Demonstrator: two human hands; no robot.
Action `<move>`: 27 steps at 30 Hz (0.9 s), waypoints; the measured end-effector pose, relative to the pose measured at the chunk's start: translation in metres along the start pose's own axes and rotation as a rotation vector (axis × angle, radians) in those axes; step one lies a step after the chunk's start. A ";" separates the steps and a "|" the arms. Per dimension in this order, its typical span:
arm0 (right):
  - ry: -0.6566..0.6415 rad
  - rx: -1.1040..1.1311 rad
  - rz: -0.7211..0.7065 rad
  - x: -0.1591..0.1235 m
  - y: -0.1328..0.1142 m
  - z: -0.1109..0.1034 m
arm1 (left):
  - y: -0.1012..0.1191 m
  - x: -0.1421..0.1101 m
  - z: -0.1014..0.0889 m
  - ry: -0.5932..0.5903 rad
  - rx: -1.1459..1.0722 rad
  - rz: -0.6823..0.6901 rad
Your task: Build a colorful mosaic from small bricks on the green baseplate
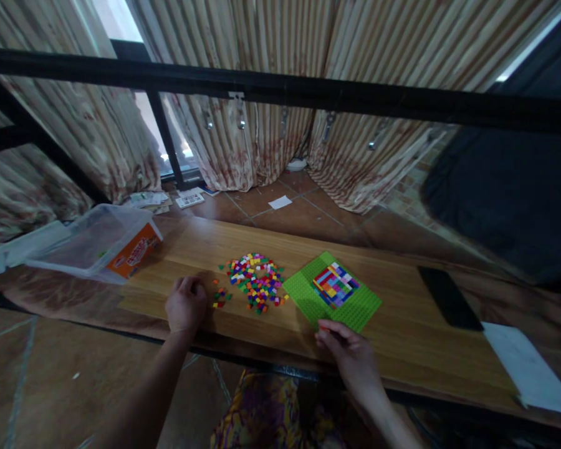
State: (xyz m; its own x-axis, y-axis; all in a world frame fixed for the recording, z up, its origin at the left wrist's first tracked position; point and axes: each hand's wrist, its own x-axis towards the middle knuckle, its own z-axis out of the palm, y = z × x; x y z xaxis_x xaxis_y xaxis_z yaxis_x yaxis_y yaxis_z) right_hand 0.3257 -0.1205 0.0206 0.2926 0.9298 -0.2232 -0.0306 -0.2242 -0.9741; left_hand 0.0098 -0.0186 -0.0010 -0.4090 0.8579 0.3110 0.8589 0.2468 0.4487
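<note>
My right hand (348,346) pinches a small orange-red building brick (325,327) over the near corner of a green baseplate (303,292). Bricks of many colours form a tight block (335,285) on the plate's middle. Left of the plate lies a loose pile of small bricks (257,280), with a smaller cluster (220,298) split off from it. My left hand (186,304) rests on the table beside that cluster, its fingers curled in. Whether anything is inside those fingers is hidden.
A clear plastic bin (93,243) with an orange label stands at the table's left end. On the right lie a black phone-like slab (449,298) and a white sheet (528,368). A dark rail (280,87) crosses beyond the wooden table (262,330), before striped curtains.
</note>
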 end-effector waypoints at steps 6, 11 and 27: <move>0.223 -0.151 -0.164 0.017 -0.005 -0.030 | 0.002 0.003 -0.002 -0.031 0.030 -0.029; 0.261 -0.228 -0.242 0.026 -0.004 -0.037 | 0.002 0.004 -0.002 -0.022 0.037 -0.014; 0.382 -0.428 -0.414 0.047 0.000 -0.052 | 0.005 0.003 -0.005 -0.072 0.070 -0.048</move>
State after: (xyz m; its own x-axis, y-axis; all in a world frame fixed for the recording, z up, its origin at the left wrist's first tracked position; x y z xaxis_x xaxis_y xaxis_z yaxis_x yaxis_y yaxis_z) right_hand 0.3893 -0.0919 0.0117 0.5159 0.8138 0.2677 0.5112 -0.0417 -0.8584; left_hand 0.0118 -0.0171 0.0063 -0.4289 0.8740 0.2286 0.8595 0.3168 0.4011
